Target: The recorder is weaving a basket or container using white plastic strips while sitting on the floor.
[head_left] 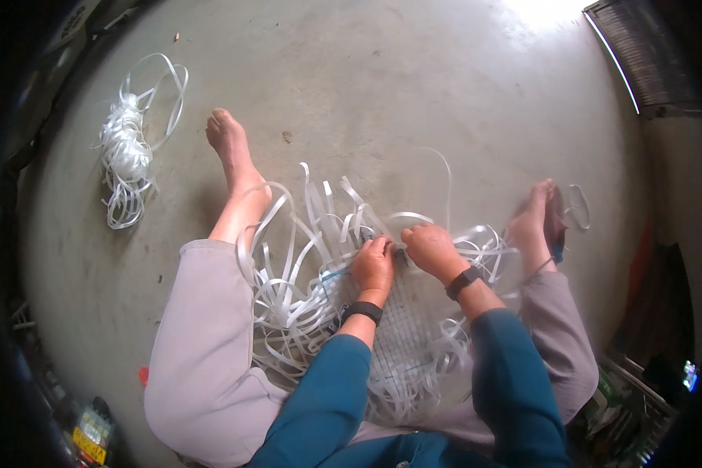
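A woven mat of white plastic straps with thin darker lines (398, 320) lies between my legs, loose white strap ends (285, 300) spilling round it. My left hand (373, 267) is closed in a pinch at the mat's upper edge; what is between its fingertips is too small to make out. Just to its right, my right hand (431, 251) has curled fingers at the same edge, and what they hold is hidden. A small dark piece shows between the hands. Both wrists have dark bands.
A tangled bundle of white strap (126, 140) lies on the concrete floor (366, 86) beyond my left leg (199, 335). A small loose loop lies beside my right foot (534, 218). Dark items crowd the right side; a yellow-labelled object (90, 437) is at lower left.
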The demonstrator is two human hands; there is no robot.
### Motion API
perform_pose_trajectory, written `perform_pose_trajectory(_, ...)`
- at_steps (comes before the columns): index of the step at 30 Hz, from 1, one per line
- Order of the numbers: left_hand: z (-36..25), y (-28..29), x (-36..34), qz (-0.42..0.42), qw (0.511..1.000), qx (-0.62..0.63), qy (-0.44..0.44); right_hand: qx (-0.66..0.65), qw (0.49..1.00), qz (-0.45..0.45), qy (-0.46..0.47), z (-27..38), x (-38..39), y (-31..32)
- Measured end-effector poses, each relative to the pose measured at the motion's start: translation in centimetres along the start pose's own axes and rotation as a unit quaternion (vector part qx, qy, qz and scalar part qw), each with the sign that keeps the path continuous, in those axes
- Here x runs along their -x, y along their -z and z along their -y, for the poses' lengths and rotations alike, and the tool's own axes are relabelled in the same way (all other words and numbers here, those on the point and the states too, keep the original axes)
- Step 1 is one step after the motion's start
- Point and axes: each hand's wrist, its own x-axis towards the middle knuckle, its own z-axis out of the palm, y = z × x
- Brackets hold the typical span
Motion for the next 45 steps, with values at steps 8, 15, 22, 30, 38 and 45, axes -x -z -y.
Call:
perform_pose_trajectory(8, 0.3, -0.2, 0.0, -0.012, 0.999, -0.017, -0.026, -0.140, 0.987, -0.075, 0.007, 0.3, -0.8, -0.2)
perform_pose_trajectory(15, 0.1, -0.2, 0.0, 0.006, 0.999, -0.025, -0.020, -0.202, 0.975, -0.083, -0.031, -0.3, -1.5, -2.1)
perform_pose_trajectory(22, -0.2, -0.4, -0.2, 0.001, 0.999, -0.032, -0.019, -0.220, 0.966, -0.106, -0.086, -0.6, -1.3, -2.7)
perform_pose_trajectory(30, 0.6, -0.6, -0.2, -0.013, 0.999, -0.031, -0.031, -0.227, 0.961, -0.097, -0.126, -0.6, -0.8, -2.3)
perform_pose_trajectory(38, 0.5, -0.6, -0.2, -0.011, 0.998, -0.040, -0.039, -0.248, 0.953, -0.111, -0.137, -0.9, -0.4, -1.7)
perform_pose_trajectory(45, -0.1, -0.9, 0.1, -0.009, 0.995, -0.062, -0.076, -0.230, 0.959, -0.086, -0.140, -1.4, -0.5, -2.0)
